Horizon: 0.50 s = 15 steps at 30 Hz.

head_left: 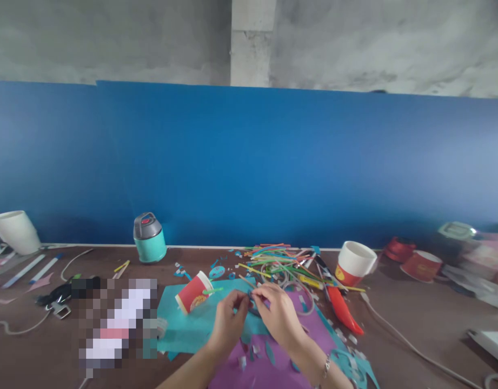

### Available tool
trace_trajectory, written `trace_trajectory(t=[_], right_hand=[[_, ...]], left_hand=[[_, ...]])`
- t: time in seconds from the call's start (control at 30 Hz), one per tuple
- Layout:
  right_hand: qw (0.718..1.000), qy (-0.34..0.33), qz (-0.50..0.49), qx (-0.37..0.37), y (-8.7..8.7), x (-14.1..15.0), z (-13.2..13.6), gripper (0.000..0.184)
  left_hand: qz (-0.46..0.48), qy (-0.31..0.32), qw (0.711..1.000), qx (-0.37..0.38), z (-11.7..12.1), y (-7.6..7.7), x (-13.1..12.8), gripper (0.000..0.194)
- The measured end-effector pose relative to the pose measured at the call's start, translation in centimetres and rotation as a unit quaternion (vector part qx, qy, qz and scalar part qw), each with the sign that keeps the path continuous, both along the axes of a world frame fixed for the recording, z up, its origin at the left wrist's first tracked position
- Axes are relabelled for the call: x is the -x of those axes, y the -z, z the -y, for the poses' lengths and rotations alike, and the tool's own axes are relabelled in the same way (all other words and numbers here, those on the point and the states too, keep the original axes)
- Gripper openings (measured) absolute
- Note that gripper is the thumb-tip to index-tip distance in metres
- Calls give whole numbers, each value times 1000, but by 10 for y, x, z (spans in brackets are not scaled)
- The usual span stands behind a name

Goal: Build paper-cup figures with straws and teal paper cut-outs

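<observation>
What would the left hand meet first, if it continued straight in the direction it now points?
Probably the right hand, which is close ahead of the left hand, towards its right. Whether they already touch is unclear, because depth is hard to judge here.

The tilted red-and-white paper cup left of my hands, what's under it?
Under the cup is a flat turquoise sheet; whatever the cup itself covers can't be seen.
</observation>
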State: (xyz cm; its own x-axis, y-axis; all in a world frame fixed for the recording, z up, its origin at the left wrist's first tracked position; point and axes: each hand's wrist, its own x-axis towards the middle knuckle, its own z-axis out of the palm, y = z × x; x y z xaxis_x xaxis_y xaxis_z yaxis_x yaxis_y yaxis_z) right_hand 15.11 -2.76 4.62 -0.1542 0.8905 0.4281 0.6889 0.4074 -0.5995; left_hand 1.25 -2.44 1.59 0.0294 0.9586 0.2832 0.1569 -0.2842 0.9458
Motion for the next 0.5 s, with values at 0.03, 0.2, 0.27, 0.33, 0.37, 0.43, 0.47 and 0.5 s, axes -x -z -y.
trace_trajectory(t=[0.03, 0.2, 0.27, 0.33, 0.37, 0.43, 0.47, 0.5], right_hand=[[1000, -5, -11, 13, 1, 0, -1, 20], [998, -32, -41, 45, -1, -2, -4, 23], [999, -33, -16, 40, -2, -2, -3, 24], [999, -34, 15, 32, -4, -1, -2, 25], [999, -35, 27, 28, -4, -1, -1, 26], [998, -39, 38, 23, -4, 0, -1, 26], [998, -39, 37, 22, -4, 0, -1, 27], [998, -40, 33, 21, -4, 0, -1, 27]], left_hand=[[-11, -4, 1000, -7, 0, 0, 0, 25], [-50, -12, 998, -37, 1, 4, 0, 23], [-64, -9, 997, -44, 1, 6, 0, 24], [-72, -7, 996, -48, 1, 7, 0, 25], [-73, -6, 996, -49, 1, 7, 0, 26], [-72, -8, 996, -51, 0, 8, 0, 26], [-69, -9, 996, -52, 0, 8, 0, 25], [-67, -11, 996, -52, 0, 7, 0, 25]])
